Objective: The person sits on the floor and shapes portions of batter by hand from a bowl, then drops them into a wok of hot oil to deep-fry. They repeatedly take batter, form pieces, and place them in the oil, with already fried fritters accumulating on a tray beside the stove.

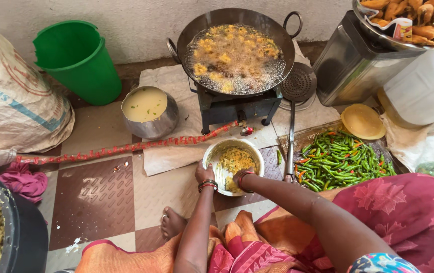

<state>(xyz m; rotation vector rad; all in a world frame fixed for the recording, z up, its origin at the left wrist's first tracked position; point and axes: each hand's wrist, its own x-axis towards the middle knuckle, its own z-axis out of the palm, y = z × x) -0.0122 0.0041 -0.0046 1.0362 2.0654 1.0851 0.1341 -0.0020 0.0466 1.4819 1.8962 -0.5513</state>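
A steel bowl (210,153) of yellow batter mix stands on the tiled floor in front of me. My left hand (204,173) grips its near-left rim. My right hand (241,178) is inside the bowl with the fingers sunk in the batter. Both wrists wear red bangles. Beyond the bowl, a black wok (272,35) on a small gas stove (237,107) holds several fritters frying in bubbling oil.
A steel pot (165,124) of pale batter and a green bucket (82,63) stand at the left. A slotted ladle (293,101) lies right of the stove beside a tray of green chillies (338,159). A red hose (111,149) crosses the floor. Fried chillies (419,20) top a tin.
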